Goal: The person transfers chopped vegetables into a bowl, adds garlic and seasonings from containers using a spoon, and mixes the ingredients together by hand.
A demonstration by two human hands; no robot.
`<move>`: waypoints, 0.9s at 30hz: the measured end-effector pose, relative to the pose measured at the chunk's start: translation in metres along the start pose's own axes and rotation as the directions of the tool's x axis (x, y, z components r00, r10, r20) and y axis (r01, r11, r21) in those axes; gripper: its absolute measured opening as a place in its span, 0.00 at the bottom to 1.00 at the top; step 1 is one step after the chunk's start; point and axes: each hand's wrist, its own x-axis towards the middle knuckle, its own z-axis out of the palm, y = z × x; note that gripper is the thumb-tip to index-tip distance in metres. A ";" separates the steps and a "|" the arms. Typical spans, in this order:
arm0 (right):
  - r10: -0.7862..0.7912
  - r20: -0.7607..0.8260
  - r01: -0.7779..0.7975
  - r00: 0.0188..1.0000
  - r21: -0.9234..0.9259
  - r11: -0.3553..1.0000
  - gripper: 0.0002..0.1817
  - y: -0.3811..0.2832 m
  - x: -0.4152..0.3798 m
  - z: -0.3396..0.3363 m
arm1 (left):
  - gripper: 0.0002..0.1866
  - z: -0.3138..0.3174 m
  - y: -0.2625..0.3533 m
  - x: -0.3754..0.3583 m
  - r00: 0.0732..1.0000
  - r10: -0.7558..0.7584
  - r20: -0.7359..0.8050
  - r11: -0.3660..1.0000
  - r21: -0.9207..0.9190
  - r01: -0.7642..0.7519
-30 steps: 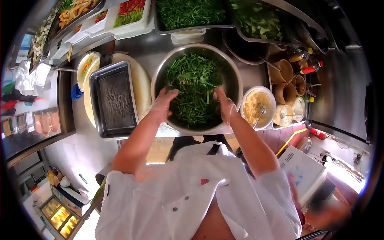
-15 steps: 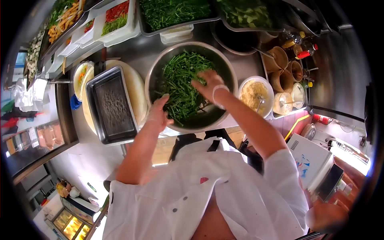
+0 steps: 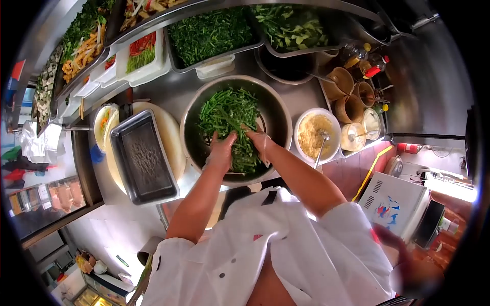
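Observation:
A large steel bowl [image 3: 278, 115] holds a heap of cut green vegetables [image 3: 227, 109], piled toward its left and middle. Both hands are inside the bowl in what look like clear gloves. My left hand [image 3: 221, 152] is at the lower left of the heap, its fingers curled against the greens. On the heap's right side, my right hand [image 3: 259, 144] has its fingers pressed into the greens. The two hands are close together with greens between them, and the fingertips are partly hidden.
An empty black metal tray [image 3: 145, 158] lies on a round board [image 3: 176, 137] at the left. At the right are a white bowl of minced food [image 3: 312, 133] with a spoon, seasoning containers [image 3: 341, 84] and bottles [image 3: 375, 69]. Trays of greens [image 3: 212, 38] line the back.
Both hands have moved closer together and now grip greens between them; my right hand came down and left from above the heap. The view has shifted, and the spoon in the white bowl points differently.

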 end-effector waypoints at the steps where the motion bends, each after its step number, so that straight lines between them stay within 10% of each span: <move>1: -0.053 -0.042 0.043 0.998 -0.206 0.978 0.42 0.000 -0.002 -0.001 | 0.45 -0.003 0.005 0.002 0.999 0.038 -0.013 0.995 0.094 -0.037; 5: -0.326 -0.104 0.082 0.940 -0.858 0.508 0.31 -0.005 -0.003 -0.005 | 0.51 0.037 0.096 -0.048 0.994 0.081 0.072 0.933 0.346 -0.101; 9: -0.180 0.057 0.147 0.982 -0.827 0.542 0.33 -0.029 -0.021 -0.010 | 0.45 -0.004 0.088 -0.010 0.979 -0.109 0.170 0.991 0.095 0.094; 12: -0.331 -0.029 0.300 0.943 -0.354 0.886 0.33 -0.020 -0.026 -0.033 | 0.48 -0.028 0.099 -0.015 0.935 -0.105 0.338 0.994 0.003 0.110; 15: 0.167 0.044 -0.172 0.985 0.238 0.956 0.41 -0.026 -0.047 -0.017 | 0.40 -0.021 0.072 -0.019 0.786 -0.529 -0.319 0.829 0.002 0.559; 16: 0.311 0.133 -0.338 0.941 0.406 0.849 0.44 -0.024 -0.051 -0.007 | 0.36 -0.047 0.027 0.005 0.815 -0.575 -0.066 0.818 -0.046 0.574; 18: 0.337 0.209 -0.395 0.918 0.393 0.830 0.48 0.025 0.008 0.008 | 0.36 -0.027 -0.007 0.006 0.864 -0.434 0.254 0.858 -0.177 0.483; 27: 0.105 -0.038 -0.099 0.994 0.148 0.984 0.32 0.019 -0.016 0.029 | 0.30 -0.027 0.030 0.005 0.978 0.121 0.173 0.916 0.360 -0.177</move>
